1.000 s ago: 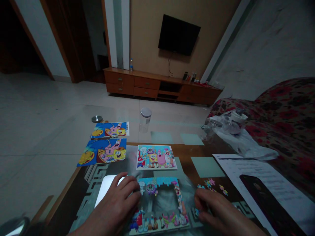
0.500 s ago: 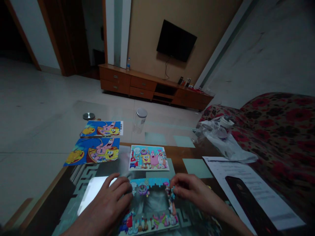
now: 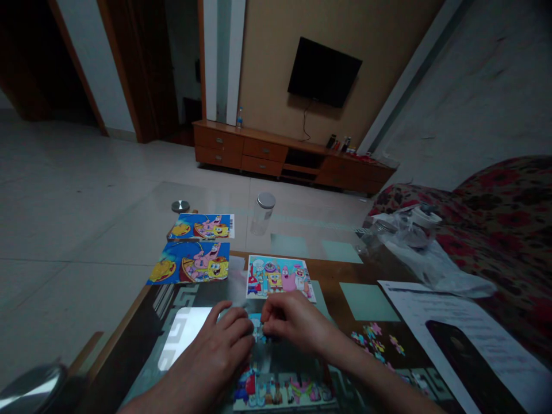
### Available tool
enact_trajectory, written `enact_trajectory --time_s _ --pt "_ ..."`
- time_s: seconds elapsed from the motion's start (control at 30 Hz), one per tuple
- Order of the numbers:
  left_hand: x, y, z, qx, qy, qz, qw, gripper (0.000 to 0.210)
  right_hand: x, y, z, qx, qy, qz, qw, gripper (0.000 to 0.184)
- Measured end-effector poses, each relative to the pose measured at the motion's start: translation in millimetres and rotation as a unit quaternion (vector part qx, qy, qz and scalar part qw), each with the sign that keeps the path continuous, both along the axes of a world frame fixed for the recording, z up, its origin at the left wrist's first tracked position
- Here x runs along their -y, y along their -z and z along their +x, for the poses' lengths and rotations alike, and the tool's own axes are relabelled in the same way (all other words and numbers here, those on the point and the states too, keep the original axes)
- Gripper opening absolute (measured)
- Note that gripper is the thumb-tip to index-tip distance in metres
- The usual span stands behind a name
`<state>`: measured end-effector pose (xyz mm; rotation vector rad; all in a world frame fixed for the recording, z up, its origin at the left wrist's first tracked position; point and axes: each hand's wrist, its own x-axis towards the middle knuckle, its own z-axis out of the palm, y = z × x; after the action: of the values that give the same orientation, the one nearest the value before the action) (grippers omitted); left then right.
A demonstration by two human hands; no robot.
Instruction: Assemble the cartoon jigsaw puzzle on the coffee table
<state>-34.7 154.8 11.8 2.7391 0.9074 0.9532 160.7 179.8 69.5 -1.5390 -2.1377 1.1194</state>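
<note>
1. Now the right hand (image 3: 297, 325) is found over the upper left part of the jigsaw puzzle (image 3: 284, 391), close beside the left hand (image 3: 222, 348); half a second ago, it is seen at the upper right corner.
2. By this shift, attention appears to be turned from the right border to the upper left stretch. The work is judged to be partway done: a bottom strip is seen joined, while the middle is left unfilled. Part of the right side is hidden by the right forearm.
3. The right fingers are drawn narrow, their tips nearly together above the coloured pieces; whether a piece is pinched between them cannot be told. The left fingers are loosely spread and slightly bent over the puzzle's left side, and nothing is seen to be gripped by them.
4. The puzzle is laid flat on the counter (image 3: 328, 273), just below the picture card (image 3: 280, 277), whose lower edge is partly covered by the right hand.
5. Against the earlier frame, the loose pieces (image 3: 377, 347) are exposed again, right of the puzzle and near the phone (image 3: 468, 368); there, they are mostly hidden by the forearm. The left hand is kept in much the same place.
</note>
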Motion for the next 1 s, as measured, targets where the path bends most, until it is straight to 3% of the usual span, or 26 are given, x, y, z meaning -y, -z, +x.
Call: enact_trajectory --time_s 0.63,1.0 --pt "1.0 1.5 -0.3 -0.013 0.004 -0.027 1.000 0.024 -1.4 -3.5 -13.4 0.149 -0.031 0.089 0.984 0.012" --pt "4.4 -0.6 0.0 0.001 -0.009 0.005 1.000 0.028 7.3 -4.5 9.1 0.124 -0.012 0.129 0.984 0.016"
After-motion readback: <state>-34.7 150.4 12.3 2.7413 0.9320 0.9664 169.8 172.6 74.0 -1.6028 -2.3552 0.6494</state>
